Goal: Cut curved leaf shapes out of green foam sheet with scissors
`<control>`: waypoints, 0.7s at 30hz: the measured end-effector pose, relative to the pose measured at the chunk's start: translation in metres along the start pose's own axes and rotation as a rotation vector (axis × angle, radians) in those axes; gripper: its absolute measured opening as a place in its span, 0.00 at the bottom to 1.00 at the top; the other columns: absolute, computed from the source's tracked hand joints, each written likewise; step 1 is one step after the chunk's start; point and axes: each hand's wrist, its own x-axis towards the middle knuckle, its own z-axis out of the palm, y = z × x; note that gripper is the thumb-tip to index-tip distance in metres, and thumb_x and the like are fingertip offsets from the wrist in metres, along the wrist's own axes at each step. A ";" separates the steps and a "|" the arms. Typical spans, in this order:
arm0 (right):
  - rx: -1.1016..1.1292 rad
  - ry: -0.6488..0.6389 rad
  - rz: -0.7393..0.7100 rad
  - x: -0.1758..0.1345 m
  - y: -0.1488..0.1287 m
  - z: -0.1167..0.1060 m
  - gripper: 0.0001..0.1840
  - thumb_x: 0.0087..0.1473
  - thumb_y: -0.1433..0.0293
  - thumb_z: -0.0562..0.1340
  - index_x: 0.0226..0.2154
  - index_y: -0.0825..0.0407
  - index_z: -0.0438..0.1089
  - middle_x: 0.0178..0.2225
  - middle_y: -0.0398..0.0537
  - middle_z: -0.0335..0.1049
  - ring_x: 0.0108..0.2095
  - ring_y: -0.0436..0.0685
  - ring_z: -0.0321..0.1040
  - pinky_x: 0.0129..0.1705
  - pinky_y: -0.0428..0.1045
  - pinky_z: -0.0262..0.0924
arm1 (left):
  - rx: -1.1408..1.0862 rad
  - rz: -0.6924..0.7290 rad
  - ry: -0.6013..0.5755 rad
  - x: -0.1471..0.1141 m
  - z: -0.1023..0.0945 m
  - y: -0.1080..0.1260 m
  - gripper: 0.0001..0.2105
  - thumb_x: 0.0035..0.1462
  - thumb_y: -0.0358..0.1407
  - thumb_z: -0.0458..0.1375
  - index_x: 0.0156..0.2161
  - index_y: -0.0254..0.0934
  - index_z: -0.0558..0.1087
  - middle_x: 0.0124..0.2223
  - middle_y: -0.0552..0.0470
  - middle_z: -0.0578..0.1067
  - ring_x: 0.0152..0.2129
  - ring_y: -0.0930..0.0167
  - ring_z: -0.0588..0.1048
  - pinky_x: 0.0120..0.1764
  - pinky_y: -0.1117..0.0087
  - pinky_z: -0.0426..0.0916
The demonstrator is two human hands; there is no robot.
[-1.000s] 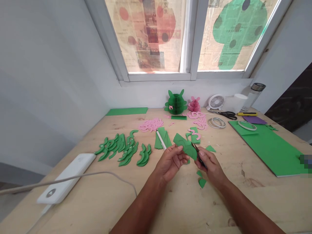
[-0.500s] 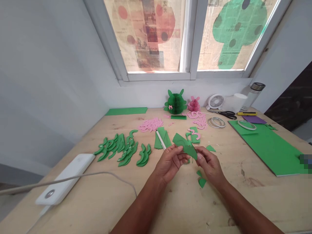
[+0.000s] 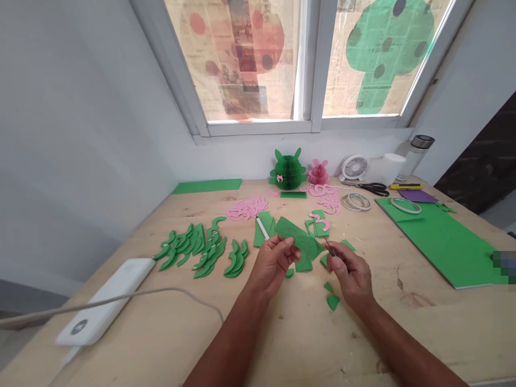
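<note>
My left hand pinches a green paper piece with a curved outline drawn on it, held above the table. In my right hand is a small pair of scissors, its handles mostly hidden by the fingers. The dark blades point toward the paper's right edge, just beside it. Under and around the hands lie green paper scraps. A white pen rests on folded green paper just beyond my left hand. Layered green curved cut-outs lie to the left.
Pink cut-outs lie farther back. Green and pink paper figures stand by the wall. Tape rolls, black-handled scissors, a white fan and a green sheet are right. A white power bank with a cable sits left.
The scissors have drawn back from the paper, and my right hand has moved slightly right. The paper has shifted left with my left hand. A green piece now shows below it.
</note>
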 end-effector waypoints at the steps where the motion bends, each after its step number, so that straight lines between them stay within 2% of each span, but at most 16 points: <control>1: 0.013 0.006 -0.001 0.000 0.000 0.000 0.15 0.58 0.63 0.53 0.43 0.53 0.67 0.24 0.43 0.62 0.24 0.53 0.60 0.28 0.48 0.57 | 0.005 0.012 0.009 0.001 -0.001 0.000 0.11 0.40 0.30 0.66 0.22 0.34 0.65 0.18 0.58 0.68 0.18 0.75 0.71 0.24 0.75 0.64; 5: 0.053 -0.050 -0.008 -0.001 -0.001 0.000 0.14 0.58 0.62 0.53 0.40 0.53 0.67 0.23 0.43 0.61 0.24 0.52 0.59 0.26 0.48 0.56 | -0.015 0.038 0.017 0.002 -0.001 0.000 0.12 0.42 0.30 0.66 0.23 0.35 0.64 0.18 0.57 0.68 0.18 0.75 0.70 0.23 0.76 0.63; 12: 0.141 -0.278 0.041 0.000 -0.003 0.006 0.13 0.58 0.62 0.53 0.36 0.53 0.67 0.22 0.42 0.58 0.22 0.50 0.55 0.25 0.46 0.52 | -0.140 0.021 0.009 0.002 0.000 -0.001 0.13 0.40 0.29 0.67 0.23 0.35 0.63 0.19 0.59 0.68 0.18 0.76 0.70 0.23 0.76 0.63; 16: 0.204 -0.266 0.124 0.001 -0.001 0.008 0.16 0.59 0.61 0.52 0.38 0.54 0.67 0.20 0.40 0.58 0.21 0.50 0.55 0.24 0.46 0.50 | -0.172 0.003 0.000 0.003 0.000 0.000 0.14 0.39 0.29 0.67 0.22 0.35 0.63 0.19 0.60 0.68 0.18 0.76 0.70 0.23 0.76 0.63; 21: 0.347 -0.213 0.264 0.002 0.002 0.010 0.18 0.59 0.59 0.52 0.38 0.56 0.66 0.18 0.39 0.57 0.18 0.48 0.49 0.20 0.45 0.44 | -0.209 -0.033 -0.011 0.003 -0.001 -0.001 0.14 0.39 0.29 0.67 0.22 0.35 0.63 0.19 0.60 0.67 0.18 0.77 0.70 0.23 0.77 0.63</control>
